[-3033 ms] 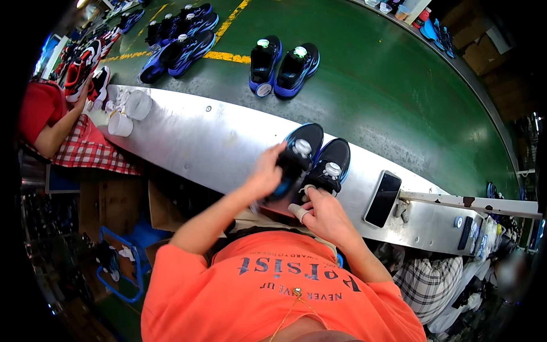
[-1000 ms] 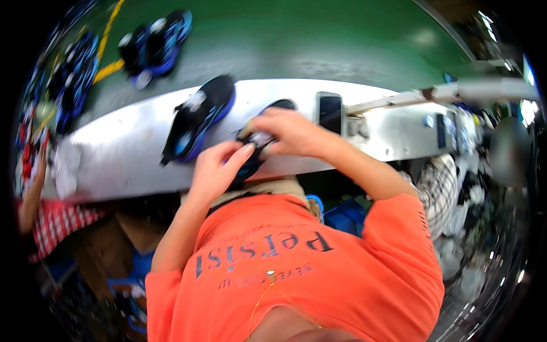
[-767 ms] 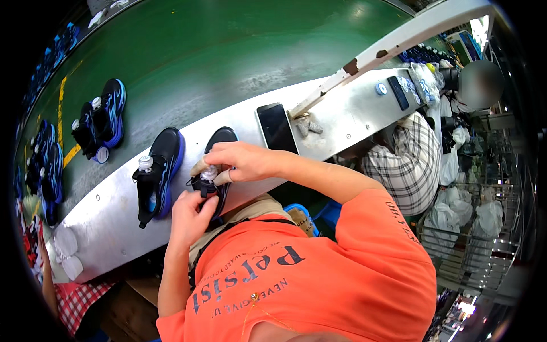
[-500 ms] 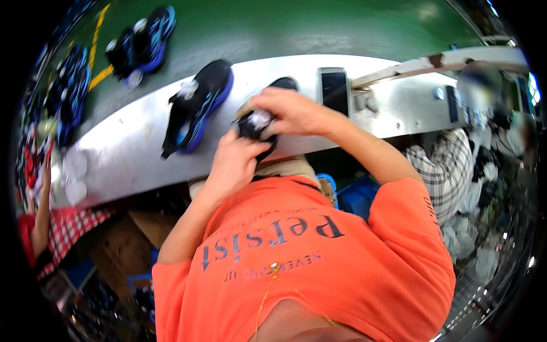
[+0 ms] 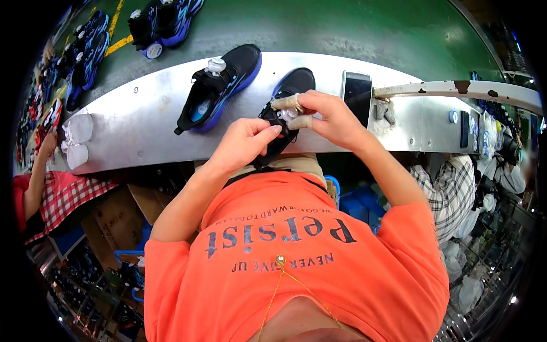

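Note:
A black running shoe with a blue-purple sole (image 5: 297, 81) lies on the metal bench in front of me, its toe pointing away. My left hand (image 5: 242, 141) is closed at its opening, thumb and forefinger pinching the dark edge near the tongue. From the right, my right hand (image 5: 330, 118), with pale covers on the thumb and a finger, grips a white wad (image 5: 287, 115) on top of the shoe. Fingers hide much of the shoe's middle. To the left, a matching shoe (image 5: 238, 62) stands with another white wad (image 5: 215, 66) on its tongue.
The metal bench (image 5: 154, 122) curves before a green surface (image 5: 319, 28) bearing more shoes (image 5: 165, 25). A phone (image 5: 357, 94), grey lumps (image 5: 384, 112) and a white bar (image 5: 456, 88) are at right. White round pieces (image 5: 78, 137) lie left. People sit on both sides.
The shoe has gone from being held in my hands to lying toe-away on the bench. My right fingers are on the white wad; my left hand stays at the opening. The view has shifted.

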A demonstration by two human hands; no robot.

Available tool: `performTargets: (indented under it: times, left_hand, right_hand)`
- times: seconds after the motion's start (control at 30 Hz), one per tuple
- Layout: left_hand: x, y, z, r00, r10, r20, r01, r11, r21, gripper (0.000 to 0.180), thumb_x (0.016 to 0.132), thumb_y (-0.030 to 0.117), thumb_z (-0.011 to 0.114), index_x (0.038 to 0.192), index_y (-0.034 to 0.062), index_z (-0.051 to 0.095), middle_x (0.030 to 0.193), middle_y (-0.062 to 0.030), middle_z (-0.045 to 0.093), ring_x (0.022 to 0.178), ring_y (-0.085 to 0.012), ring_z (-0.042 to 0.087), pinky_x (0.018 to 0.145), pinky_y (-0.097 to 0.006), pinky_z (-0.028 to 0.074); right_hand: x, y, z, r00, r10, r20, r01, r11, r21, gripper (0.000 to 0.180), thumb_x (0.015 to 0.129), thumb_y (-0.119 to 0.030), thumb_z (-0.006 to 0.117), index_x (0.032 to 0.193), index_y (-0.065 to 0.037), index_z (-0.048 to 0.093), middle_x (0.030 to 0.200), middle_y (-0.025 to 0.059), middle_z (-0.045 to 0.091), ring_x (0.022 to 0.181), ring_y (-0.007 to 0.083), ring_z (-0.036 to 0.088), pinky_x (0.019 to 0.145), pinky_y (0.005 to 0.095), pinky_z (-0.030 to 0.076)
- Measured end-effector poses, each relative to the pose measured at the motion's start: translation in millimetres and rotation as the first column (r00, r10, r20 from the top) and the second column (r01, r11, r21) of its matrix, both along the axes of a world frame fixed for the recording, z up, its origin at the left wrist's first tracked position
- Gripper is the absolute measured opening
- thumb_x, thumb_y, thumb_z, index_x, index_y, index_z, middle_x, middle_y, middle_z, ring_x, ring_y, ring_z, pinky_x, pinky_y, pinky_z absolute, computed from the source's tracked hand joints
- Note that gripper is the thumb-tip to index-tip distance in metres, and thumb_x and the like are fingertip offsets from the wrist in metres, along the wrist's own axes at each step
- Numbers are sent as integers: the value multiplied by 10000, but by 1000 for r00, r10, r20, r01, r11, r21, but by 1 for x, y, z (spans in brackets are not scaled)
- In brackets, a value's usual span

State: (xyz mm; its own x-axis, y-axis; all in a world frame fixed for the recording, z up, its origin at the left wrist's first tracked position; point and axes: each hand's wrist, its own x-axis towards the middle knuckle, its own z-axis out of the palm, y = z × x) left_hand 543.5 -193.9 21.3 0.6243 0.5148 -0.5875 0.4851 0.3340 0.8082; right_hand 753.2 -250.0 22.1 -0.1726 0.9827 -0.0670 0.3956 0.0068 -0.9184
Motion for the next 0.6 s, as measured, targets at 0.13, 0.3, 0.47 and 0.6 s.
performTargets:
  times: [0.13, 0.3, 0.47, 0.6]
  left_hand:
    - [1, -1, -1, 1000, -4, -7, 4, 999, -50, 260, 929, 238, 553, 874, 17, 681, 566, 1, 574, 505, -47, 483, 462, -238, 336]
    - [3, -5, 2, 996, 83, 19, -78, 977, -197, 256, 935, 235, 551, 912, 10, 671, 579, -5, 591, 505, -49, 523, 467, -218, 351]
    - [3, -13, 7, 992, 118, 42, -109, 976, -186, 249, 934, 231, 556, 888, 10, 663, 603, -8, 603, 519, -64, 563, 466, -222, 363]
    - [0, -16, 3, 997, 58, 57, -50, 991, -125, 246, 955, 235, 523, 950, 41, 675, 633, -23, 633, 480, -25, 436, 435, -192, 296]
  right_hand:
    - [-6, -2, 1, 980, -62, 189, 79, 994, -82, 411, 753, -93, 718, 1159, -127, 660, 812, 45, 578, 716, 146, 536, 687, 272, 468]
    - [2, 1, -5, 988, -28, 152, 26, 1000, 16, 436, 726, -181, 757, 1145, -113, 656, 739, 55, 545, 653, 141, 496, 627, 262, 448]
    - [-6, -1, 4, 979, -78, 186, 86, 996, -32, 494, 713, -203, 761, 1189, -134, 644, 836, 39, 534, 706, 140, 473, 662, 262, 429]
    - [-10, -2, 15, 991, -17, 135, 23, 999, -43, 395, 748, -168, 731, 1133, -117, 660, 822, 57, 550, 669, 141, 472, 638, 268, 425]
